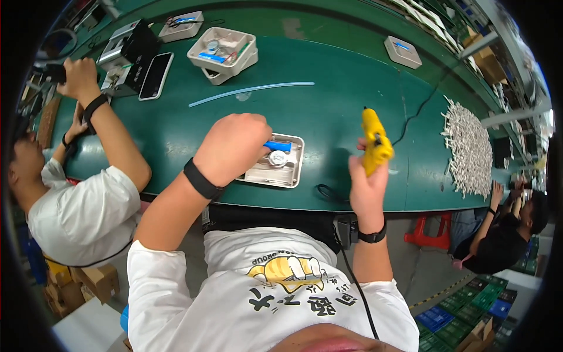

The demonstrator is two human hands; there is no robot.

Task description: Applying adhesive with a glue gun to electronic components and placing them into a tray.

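Two grips closed: right hand (365, 186) round yellow glue gun (375, 142); left hand (233, 146) fisted over white tray (292, 167).

Bright, even overhead light falls across the green bench (328, 111), with faint pale sheen along its far edge and only soft, short shadows under the white tray (293, 170) near its front edge. The fisheye lens bends the bench edges into arcs and blackens the corners. The centre is sharp; the rim, with the white pile (469, 146) at the right end, smears and softens.
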